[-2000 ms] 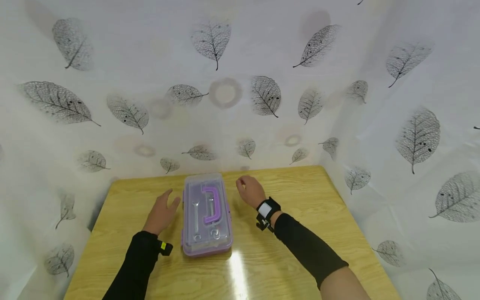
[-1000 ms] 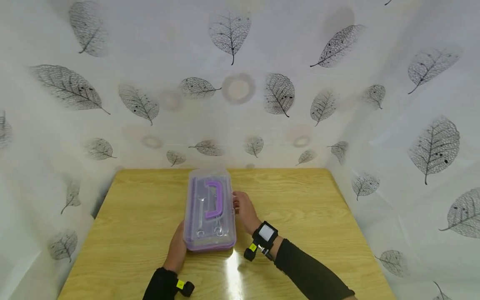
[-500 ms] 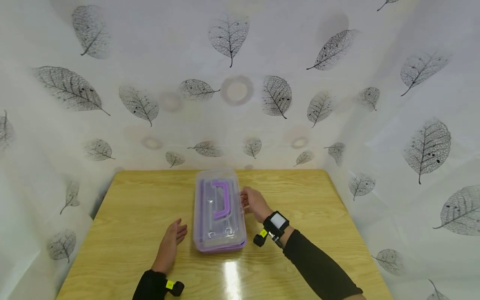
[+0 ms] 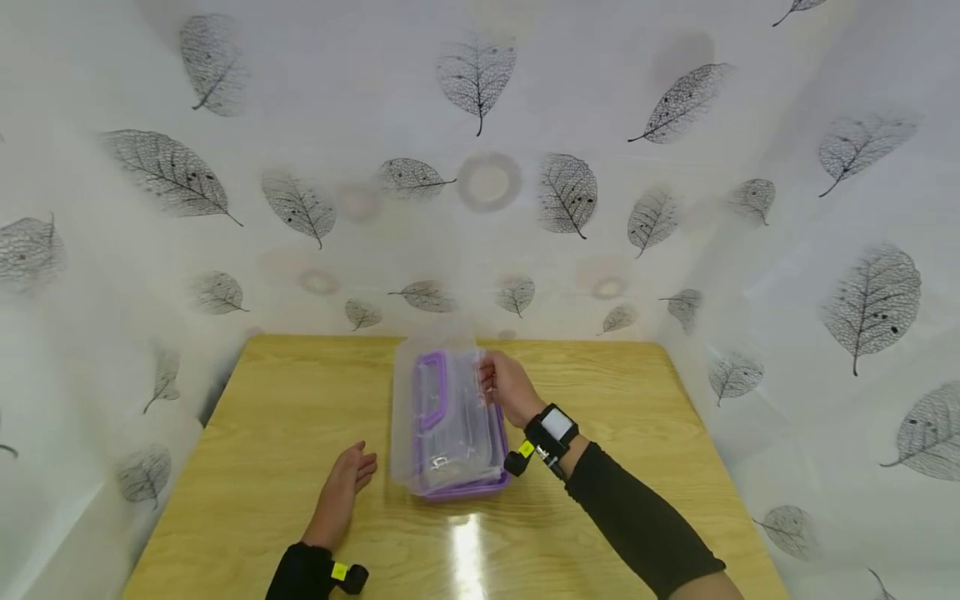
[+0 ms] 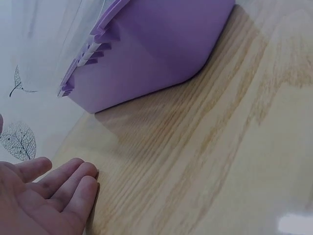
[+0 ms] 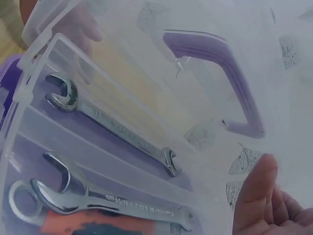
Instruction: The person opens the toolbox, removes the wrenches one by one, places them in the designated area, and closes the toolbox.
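A purple plastic toolbox (image 4: 471, 494) stands on the table, its clear lid (image 4: 465, 442) with a purple handle (image 4: 435, 392) raised and leaning left. My right hand (image 4: 512, 390) is at the lid's right edge, fingers bent against it. Through the right wrist view I see the thumb and curled fingers (image 6: 286, 210) beside the raised lid. Inside the box lie an open-end wrench (image 6: 117, 127), another wrench (image 6: 117, 201) and an orange-and-black item (image 6: 98, 223), partly hidden. My left hand (image 4: 343, 492) rests apart, left of the box, fingers loosely extended, palm turned up (image 5: 54, 200).
The wooden table (image 4: 600, 417) carries the box near its back edge. A white curtain with leaf prints (image 4: 487, 208) hangs behind and on both sides. Bright light glare (image 4: 467, 550) falls on the tabletop in front of the box.
Both hands came to the box's sides, then my left hand drew back from it. The lid, lying down half a second ago, has swung up and left with my right hand at its edge.
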